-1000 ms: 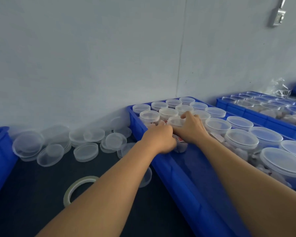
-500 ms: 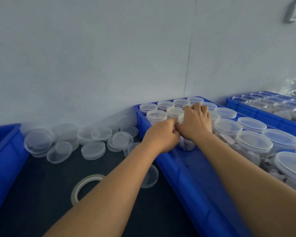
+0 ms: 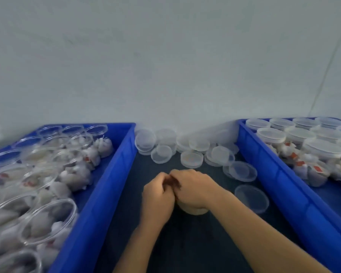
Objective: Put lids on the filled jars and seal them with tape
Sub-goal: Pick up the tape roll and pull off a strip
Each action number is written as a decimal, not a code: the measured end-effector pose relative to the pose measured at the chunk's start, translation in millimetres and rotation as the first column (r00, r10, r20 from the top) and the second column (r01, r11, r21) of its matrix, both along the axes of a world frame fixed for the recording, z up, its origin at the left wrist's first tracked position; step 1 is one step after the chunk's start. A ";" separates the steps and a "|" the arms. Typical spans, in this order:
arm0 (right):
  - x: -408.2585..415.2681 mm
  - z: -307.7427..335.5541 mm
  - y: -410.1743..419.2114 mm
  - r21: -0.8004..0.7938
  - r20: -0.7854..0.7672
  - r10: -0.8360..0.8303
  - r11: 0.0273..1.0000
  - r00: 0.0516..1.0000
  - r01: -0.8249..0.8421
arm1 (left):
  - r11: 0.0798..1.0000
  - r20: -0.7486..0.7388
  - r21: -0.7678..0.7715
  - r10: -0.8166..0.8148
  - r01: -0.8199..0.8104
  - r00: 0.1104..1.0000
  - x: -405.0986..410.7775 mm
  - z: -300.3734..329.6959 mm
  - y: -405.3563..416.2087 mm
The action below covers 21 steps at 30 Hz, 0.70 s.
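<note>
My left hand (image 3: pixel 158 200) and my right hand (image 3: pixel 195 190) meet over the dark table between two blue bins. Under my right hand lies a pale round thing that looks like the tape roll (image 3: pixel 193 211); only its near edge shows. My right hand curls over it. My left hand's fingers are curled, with their tips against my right hand's fingers at the roll. Open filled jars (image 3: pixel 47 219) fill the left bin (image 3: pixel 98 194). Lidded jars (image 3: pixel 323 149) stand in the right bin (image 3: pixel 283 184).
Several loose clear lids (image 3: pixel 193 159) lie piled against the wall behind my hands. Two more lids (image 3: pixel 251 199) lie beside the right bin. A grey wall closes off the back.
The view has swung left from the right bin to the table's middle. Both hands left the lidded jars in that bin and now meet over the tape roll.
</note>
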State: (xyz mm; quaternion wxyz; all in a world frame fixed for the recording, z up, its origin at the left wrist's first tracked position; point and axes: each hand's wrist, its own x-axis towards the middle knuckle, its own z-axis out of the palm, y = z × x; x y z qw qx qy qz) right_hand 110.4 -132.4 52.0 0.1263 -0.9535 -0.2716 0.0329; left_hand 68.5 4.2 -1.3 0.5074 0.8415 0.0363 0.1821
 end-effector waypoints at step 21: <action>57.8 70.0 177.0 0.437 0.181 -0.073 0.900 0.981 -0.014 | 0.934 0.165 -0.268 0.286 -0.237 0.944 -4.9 -1.5 50.7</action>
